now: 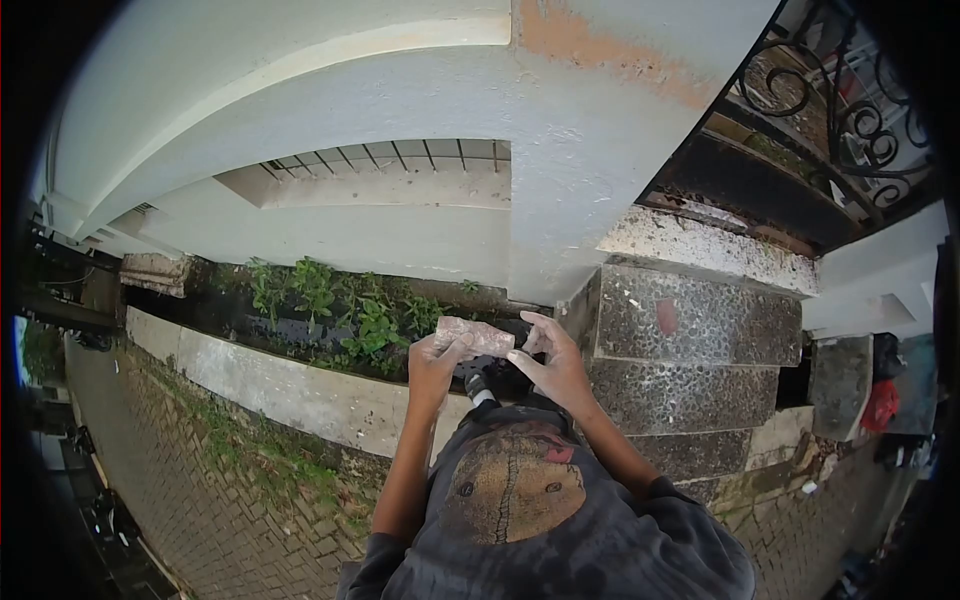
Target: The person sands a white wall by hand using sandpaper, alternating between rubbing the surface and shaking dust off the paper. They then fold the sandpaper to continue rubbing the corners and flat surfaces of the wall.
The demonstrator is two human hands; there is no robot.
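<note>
A reddish, whitish-dusted piece (pixel 474 335), perhaps sandpaper or a broken fragment, is held up in front of my body, above the dark ditch. My left hand (pixel 436 362) grips its left end, with the thumb across its lower side. At its right end is my right hand (pixel 556 364), thumb touching the piece and the other fingers spread and curved away from it. Pale dust covers the fingers of both hands.
Ahead stands a white wall (pixel 400 225) with peeling paint. Green plants (pixel 372 318) grow in the ditch behind a concrete curb (pixel 270 385). Pebbled steps (pixel 690 320) lead to a black metal gate (pixel 800 160) at the right. A red bag (pixel 880 405) lies at far right.
</note>
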